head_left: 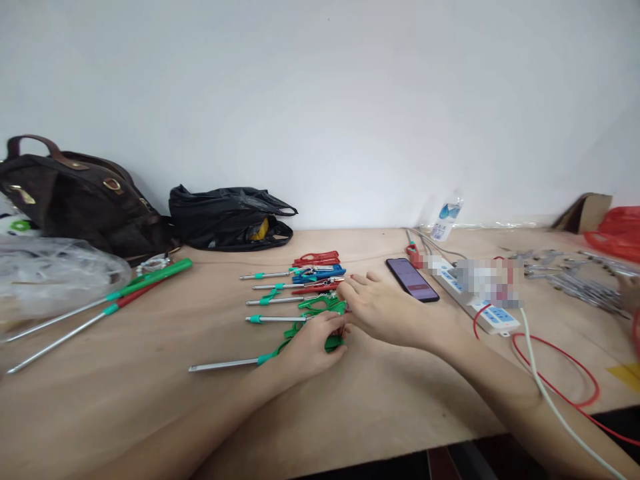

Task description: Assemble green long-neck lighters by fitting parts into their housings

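A row of thin metal rods with teal collars and plastic pieces in red, blue and green lies mid-table; I cannot make out their exact kind. My left hand (pixel 313 345) is closed around a green plastic piece (pixel 334 343), whose metal rod (pixel 223 365) seems to be the nearest one, pointing left. Right beside it, my right hand (pixel 377 308) is closed, fingers bent down at the right ends of the row by another green piece (pixel 320 304); what its fingertips grip is hidden. Beyond them lie a blue piece (pixel 320 273) and a red piece (pixel 317 258).
To the right are a phone (pixel 413 280), a white power strip (pixel 493 317), red and white cables, and a pile of metal parts (pixel 575 277). A person's hand (pixel 629 293) shows at the right edge. Two long rods (pixel 155 277), a black plastic bag (pixel 225 217) and a dark handbag (pixel 85 200) lie left.
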Available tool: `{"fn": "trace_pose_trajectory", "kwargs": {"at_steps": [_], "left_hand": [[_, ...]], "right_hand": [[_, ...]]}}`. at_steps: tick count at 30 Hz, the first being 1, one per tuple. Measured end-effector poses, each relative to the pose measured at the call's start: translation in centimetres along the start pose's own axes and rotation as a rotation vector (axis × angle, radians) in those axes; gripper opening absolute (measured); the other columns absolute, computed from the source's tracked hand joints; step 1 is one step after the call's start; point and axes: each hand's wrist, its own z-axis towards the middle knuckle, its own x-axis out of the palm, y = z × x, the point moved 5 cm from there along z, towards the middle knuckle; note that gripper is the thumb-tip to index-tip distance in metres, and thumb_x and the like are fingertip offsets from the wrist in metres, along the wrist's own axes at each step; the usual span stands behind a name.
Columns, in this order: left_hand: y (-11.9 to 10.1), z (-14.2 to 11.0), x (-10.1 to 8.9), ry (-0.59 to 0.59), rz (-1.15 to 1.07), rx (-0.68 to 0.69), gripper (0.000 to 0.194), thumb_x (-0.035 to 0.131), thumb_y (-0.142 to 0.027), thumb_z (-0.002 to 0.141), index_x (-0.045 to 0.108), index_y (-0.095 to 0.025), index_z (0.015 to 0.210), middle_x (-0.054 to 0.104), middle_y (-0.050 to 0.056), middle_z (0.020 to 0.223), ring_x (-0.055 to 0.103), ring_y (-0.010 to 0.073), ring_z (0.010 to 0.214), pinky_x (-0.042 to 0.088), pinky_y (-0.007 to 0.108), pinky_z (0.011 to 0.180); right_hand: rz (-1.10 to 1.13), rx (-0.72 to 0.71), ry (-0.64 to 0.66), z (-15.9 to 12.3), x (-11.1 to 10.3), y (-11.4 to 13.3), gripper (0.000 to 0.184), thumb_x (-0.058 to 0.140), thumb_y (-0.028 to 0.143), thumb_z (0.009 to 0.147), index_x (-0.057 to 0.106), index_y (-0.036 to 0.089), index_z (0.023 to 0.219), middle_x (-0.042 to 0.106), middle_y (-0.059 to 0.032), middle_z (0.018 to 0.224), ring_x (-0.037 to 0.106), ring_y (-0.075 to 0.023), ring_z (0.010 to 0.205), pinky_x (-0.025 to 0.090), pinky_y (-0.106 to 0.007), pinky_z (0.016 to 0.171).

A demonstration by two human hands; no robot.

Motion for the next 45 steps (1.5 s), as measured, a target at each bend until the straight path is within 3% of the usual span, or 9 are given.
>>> {"fn": "trace_pose_trajectory", "kwargs": {"at_steps": [4, 10, 14, 18, 24, 34, 40, 42, 45], "left_hand": [[0.2, -0.1, 0.0, -0.003, 0.010, -0.025, 0.015, 0.054, -0.008, 0.071, 0.058, -0.018, 0.082, 0.060, 0.003, 0.084, 0.057, 0.0191, 0.084, 0.048, 0.029, 0.074], [0.5, -0.2, 0.1, -0.037, -0.047, -0.034, 0.022, 0.055, -0.007, 0.071, 0.061, -0.018, 0.089, 0.064, 0.004, 0.095, 0.058, 0.0194, 0.088, 0.049, 0.030, 0.079], [0.4, -0.3, 0.1, -0.025, -0.036, -0.034, 0.021, 0.057, -0.007, 0.070, 0.062, -0.018, 0.087, 0.065, 0.004, 0.095, 0.059, 0.0201, 0.089, 0.049, 0.031, 0.080], [0.6, -0.3, 0.1, -0.031, -0.050, -0.047, 0.018, 0.058, -0.010, 0.072, 0.063, -0.018, 0.088, 0.066, 0.005, 0.095, 0.059, 0.0226, 0.092, 0.049, 0.032, 0.080], [0.7, -0.1, 0.3, -0.015, -0.079, -0.031, 0.018, 0.058, -0.012, 0.076, 0.064, -0.018, 0.091, 0.067, 0.004, 0.094, 0.060, 0.0219, 0.090, 0.049, 0.032, 0.079], [1.2, -0.1, 0.5, -0.007, -0.067, -0.090, 0.016, 0.068, -0.008, 0.071, 0.061, -0.017, 0.082, 0.065, 0.004, 0.099, 0.058, 0.0232, 0.098, 0.048, 0.034, 0.086], [0.8, -0.1, 0.2, 0.029, -0.009, -0.051, 0.019, 0.069, -0.013, 0.074, 0.060, -0.019, 0.089, 0.063, 0.002, 0.091, 0.057, 0.0204, 0.088, 0.046, 0.032, 0.080], [0.7, -0.1, 0.2, 0.029, -0.016, -0.046, 0.018, 0.068, -0.013, 0.075, 0.060, -0.019, 0.089, 0.063, 0.001, 0.089, 0.057, 0.0198, 0.088, 0.046, 0.031, 0.079], [0.7, -0.2, 0.2, 0.029, -0.006, -0.046, 0.019, 0.068, -0.010, 0.075, 0.060, -0.019, 0.089, 0.063, 0.002, 0.089, 0.057, 0.0195, 0.089, 0.045, 0.031, 0.079]], "right_hand": [[0.085, -0.050, -0.012, -0.2, -0.2, 0.2, 0.008, 0.049, 0.011, 0.090, 0.057, 0.013, 0.090, 0.066, -0.0109, 0.091, 0.059, -0.0218, 0.087, 0.037, -0.033, 0.080], [0.047, 0.055, -0.024, 0.7, 0.3, 0.5, 0.014, 0.052, 0.021, 0.091, 0.058, 0.014, 0.081, 0.067, -0.0099, 0.076, 0.060, -0.0217, 0.072, 0.038, -0.035, 0.076], [0.104, -0.069, -0.016, -0.3, -0.4, 0.9, 0.013, 0.046, 0.005, 0.089, 0.055, 0.014, 0.088, 0.064, -0.0092, 0.089, 0.057, -0.0210, 0.084, 0.039, -0.030, 0.074], [0.116, -0.143, 0.015, -0.7, -0.8, 1.5, 0.014, 0.044, 0.004, 0.088, 0.053, 0.015, 0.089, 0.062, -0.0070, 0.087, 0.055, -0.0200, 0.081, 0.038, -0.031, 0.074], [0.017, 0.007, -0.037, 0.2, -0.5, 1.6, 0.006, 0.053, 0.010, 0.084, 0.055, 0.015, 0.087, 0.066, -0.0102, 0.088, 0.055, -0.0238, 0.088, 0.032, -0.035, 0.078], [0.022, 0.155, -0.045, 0.4, 0.2, 1.3, 0.021, 0.053, 0.029, 0.091, 0.061, 0.015, 0.077, 0.066, -0.0085, 0.067, 0.059, -0.0200, 0.064, 0.033, -0.032, 0.070], [0.330, 0.374, -0.046, -2.2, 0.0, -3.5, 0.031, 0.050, 0.037, 0.092, 0.060, 0.017, 0.071, 0.062, -0.0023, 0.061, 0.054, -0.0154, 0.057, 0.030, -0.026, 0.057], [0.446, 0.501, -0.159, -2.7, 0.1, -6.6, 0.038, 0.040, 0.040, 0.096, 0.062, 0.018, 0.075, 0.062, -0.0015, 0.063, 0.053, -0.0143, 0.056, 0.029, -0.025, 0.054], [0.376, 0.786, -0.330, -2.8, 2.1, -11.4, 0.039, 0.038, 0.043, 0.097, 0.062, 0.016, 0.081, 0.067, -0.0063, 0.076, 0.058, -0.0179, 0.067, 0.031, -0.026, 0.057]]}}
